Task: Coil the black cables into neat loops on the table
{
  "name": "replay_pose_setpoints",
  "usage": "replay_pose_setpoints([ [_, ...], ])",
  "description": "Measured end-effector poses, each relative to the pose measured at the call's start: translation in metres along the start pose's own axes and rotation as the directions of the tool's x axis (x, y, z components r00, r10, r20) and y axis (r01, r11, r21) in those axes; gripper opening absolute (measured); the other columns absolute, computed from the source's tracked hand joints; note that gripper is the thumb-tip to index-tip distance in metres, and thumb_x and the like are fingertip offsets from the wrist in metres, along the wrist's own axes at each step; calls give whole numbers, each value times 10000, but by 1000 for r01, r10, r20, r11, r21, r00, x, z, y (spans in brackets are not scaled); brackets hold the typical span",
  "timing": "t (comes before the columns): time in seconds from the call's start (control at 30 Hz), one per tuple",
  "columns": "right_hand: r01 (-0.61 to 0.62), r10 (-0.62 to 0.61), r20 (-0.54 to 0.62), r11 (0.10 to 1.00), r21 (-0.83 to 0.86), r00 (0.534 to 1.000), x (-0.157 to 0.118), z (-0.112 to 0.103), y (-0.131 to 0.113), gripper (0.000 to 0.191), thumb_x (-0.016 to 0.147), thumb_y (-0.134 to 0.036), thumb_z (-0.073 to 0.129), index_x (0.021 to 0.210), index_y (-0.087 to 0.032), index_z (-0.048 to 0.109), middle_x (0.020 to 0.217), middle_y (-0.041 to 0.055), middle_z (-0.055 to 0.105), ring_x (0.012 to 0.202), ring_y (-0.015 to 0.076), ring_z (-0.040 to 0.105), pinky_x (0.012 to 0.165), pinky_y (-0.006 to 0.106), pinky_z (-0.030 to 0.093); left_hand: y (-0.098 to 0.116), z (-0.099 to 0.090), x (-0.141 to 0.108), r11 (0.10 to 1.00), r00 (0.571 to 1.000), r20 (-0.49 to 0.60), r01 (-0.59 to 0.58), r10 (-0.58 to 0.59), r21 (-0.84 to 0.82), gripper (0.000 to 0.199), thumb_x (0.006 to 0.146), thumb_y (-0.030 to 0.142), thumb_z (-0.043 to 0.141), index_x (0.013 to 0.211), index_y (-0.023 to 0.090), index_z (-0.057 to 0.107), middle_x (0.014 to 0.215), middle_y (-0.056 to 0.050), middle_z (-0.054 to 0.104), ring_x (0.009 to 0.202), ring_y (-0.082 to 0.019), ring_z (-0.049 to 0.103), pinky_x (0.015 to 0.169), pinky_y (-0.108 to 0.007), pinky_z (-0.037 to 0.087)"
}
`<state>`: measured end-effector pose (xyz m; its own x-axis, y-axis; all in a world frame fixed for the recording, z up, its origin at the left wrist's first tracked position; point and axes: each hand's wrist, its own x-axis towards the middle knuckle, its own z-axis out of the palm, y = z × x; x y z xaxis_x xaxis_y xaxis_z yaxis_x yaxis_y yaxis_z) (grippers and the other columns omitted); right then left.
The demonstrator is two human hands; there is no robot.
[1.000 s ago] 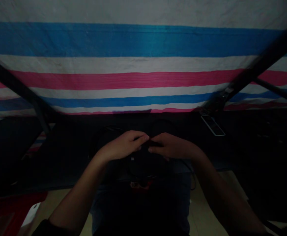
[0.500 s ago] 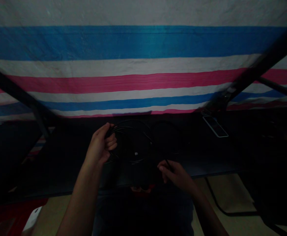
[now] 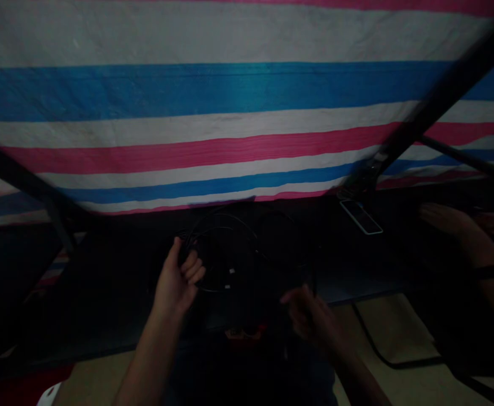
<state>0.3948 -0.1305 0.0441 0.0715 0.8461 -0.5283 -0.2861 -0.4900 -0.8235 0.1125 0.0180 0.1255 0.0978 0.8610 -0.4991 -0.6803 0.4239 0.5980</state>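
Note:
My left hand (image 3: 181, 279) is closed around a bundle of thin black cable (image 3: 188, 239), whose loops arch up and to the right over a dark tabletop (image 3: 115, 293). Two small pale bits (image 3: 232, 271), perhaps tags or plugs, show beside the coil. My right hand (image 3: 310, 313), smeared by motion, is curled near the table's front edge. A dark strand of the cable seems to run down into its fingers. Poor light hides much of the cable.
A phone-like device with a pale rim (image 3: 362, 217) lies at the back right. Another person's arm (image 3: 471, 237) rests on the right. Dark frame bars (image 3: 424, 124) slant up in front of a striped sheet (image 3: 230, 146). A white object (image 3: 49, 395) sits low at left.
My right hand has moved a little right and down, and my left hand slightly down. The view has shifted, and another person's arm has come in at the right.

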Motion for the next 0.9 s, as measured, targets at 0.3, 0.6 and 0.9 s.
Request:
replay_pose_setpoints([
  [0.3,273,-276,-60,852,446,959,16,117,-15,562,858,-746,572,873,-209,739,813,59,693,731,206,641,658,330,530,-101,21,-20,971,969,59,-237,239,-45,372,834,530,763,888,196,609,548,89,400,478,-74,396,514,-199,404],
  [0.6,458,-383,-259,803,381,887,23,115,-43,445,892,-620,650,727,-208,619,484,-87,382,418,93,395,494,250,430,-131,1,-35,948,974,60,-228,220,223,445,862,596,691,1135,257,598,782,-11,703,722,-198,677,680,-304,517],
  [0.9,335,-359,10,882,331,933,26,82,-59,391,772,-532,820,814,-169,679,474,-128,310,357,24,204,338,166,177,-93,-12,-16,997,971,236,-51,34,64,426,776,534,807,903,173,622,490,94,445,423,-78,419,540,-250,449],
])
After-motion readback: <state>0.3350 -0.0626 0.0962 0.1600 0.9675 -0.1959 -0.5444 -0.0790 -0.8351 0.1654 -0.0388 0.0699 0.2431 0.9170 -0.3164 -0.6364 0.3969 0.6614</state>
